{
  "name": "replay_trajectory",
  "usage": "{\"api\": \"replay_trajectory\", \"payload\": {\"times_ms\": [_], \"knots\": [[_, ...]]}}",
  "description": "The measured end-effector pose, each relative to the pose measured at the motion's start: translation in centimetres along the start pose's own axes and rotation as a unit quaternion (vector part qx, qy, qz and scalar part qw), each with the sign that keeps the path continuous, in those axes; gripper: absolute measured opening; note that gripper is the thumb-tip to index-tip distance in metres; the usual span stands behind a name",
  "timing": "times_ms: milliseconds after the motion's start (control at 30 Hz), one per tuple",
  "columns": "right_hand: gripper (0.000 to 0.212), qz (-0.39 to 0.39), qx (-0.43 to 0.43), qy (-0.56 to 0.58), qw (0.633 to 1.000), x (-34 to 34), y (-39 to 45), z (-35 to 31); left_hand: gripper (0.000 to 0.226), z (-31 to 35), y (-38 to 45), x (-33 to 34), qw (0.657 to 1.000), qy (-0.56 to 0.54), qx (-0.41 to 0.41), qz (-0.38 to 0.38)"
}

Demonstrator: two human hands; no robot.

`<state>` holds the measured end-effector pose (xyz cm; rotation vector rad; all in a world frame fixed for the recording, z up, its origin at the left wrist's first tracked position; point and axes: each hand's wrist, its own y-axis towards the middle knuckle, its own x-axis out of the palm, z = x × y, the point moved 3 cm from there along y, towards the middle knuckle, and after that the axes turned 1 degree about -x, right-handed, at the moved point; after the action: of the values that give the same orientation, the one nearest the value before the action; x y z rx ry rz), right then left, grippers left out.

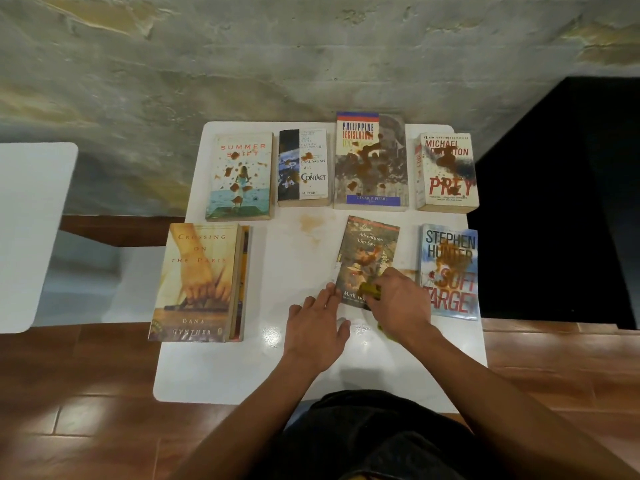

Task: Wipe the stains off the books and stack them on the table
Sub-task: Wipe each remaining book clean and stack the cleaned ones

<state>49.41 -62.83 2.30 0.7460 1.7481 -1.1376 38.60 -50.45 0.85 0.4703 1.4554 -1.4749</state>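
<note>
While the right hand grips a yellowish cloth and presses it on the lower cover of the Tom Sawyer book, the left hand lies flat and released on the white bench, its fingertips touching that book's lower left corner. The book sits tilted, just ahead of both hands, with brown stains on its cover. Just right of the right hand lies the Soft Target book, stained across the title. Well left of the left hand a small stack is topped by the Crossing on the Paris book, whose cover looks clean; another book's edge shows under it on the right side. Farther ahead of the hands runs a row of four stained books: Summer Shift at far left, Contact next, Philippine Legislature straight ahead of the right hand, and Prey at far right. A brown smear marks the bench surface between that row and the left hand. A bit of the cloth also shows under the right wrist.
</note>
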Motion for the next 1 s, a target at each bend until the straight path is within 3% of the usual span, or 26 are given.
{"api": "replay_trajectory", "payload": {"times_ms": [333,500,667,800,1000], "knots": [[0.027,0.004,0.013,-0.020,1.000,-1.2,1.5,0.8,0.066,0.3,-0.1,0.0,1.000,0.008,0.001,0.002],[0.031,0.020,0.061,0.023,0.998,-2.1,2.8,0.6,0.067,0.3,0.2,-0.2,1.000,0.005,0.002,-0.006],[0.026,0.032,0.052,0.063,0.996,-1.5,1.5,0.0,0.064,0.4,0.3,-0.6,1.000,0.008,-0.002,-0.015],[0.023,0.005,0.025,0.025,0.999,-0.8,0.8,0.3,0.057,0.5,0.4,-1.0,0.999,0.047,-0.009,-0.002],[0.027,0.017,0.072,-0.007,0.997,-2.5,3.3,1.6,0.054,1.1,0.9,-2.0,0.998,0.059,0.001,-0.009]]}}
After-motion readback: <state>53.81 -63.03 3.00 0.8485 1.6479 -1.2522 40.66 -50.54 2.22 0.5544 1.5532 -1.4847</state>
